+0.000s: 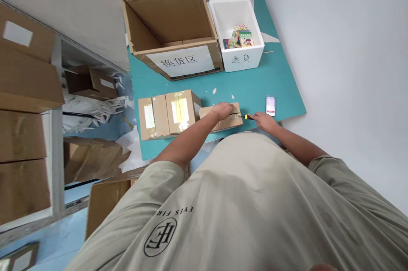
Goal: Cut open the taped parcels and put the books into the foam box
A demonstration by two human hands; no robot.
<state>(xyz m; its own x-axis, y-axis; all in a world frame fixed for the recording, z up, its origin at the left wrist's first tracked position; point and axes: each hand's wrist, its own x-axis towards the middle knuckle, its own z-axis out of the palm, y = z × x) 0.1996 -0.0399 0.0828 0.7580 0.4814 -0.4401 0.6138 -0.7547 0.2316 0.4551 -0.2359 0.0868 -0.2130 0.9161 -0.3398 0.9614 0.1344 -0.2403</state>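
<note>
While the person leans over the near edge of a teal table (277, 80), a small cardboard box (223, 121) lies across that edge, between the two hands. Left hand (223, 111): palm down on top of the box, open and flat, gripping nothing. Right hand (264, 121): curled narrowly around a small black cutter (244, 116) with a yellow band, its far end at the clear tape (234, 114) on the box. Exact contact there is too small to tell.

Two taped cardboard boxes (168, 114) sit side by side just left of the small box, nearly touching it, each with a pale label under tape. Farther along the table stand a large open cardboard box (168, 20), a printed sign (180, 61) on its front, and a white foam box (236, 35) holding colourful booklets (242, 38), with handwritten characters on its side. A phone (270, 106) lies face up near the right hand, its screen blurred. Paper scraps (214, 91) dot the tabletop. Metal shelves (55, 114) stacked with cardboard boxes run along the left, white packing waste (92, 109) beside them.
</note>
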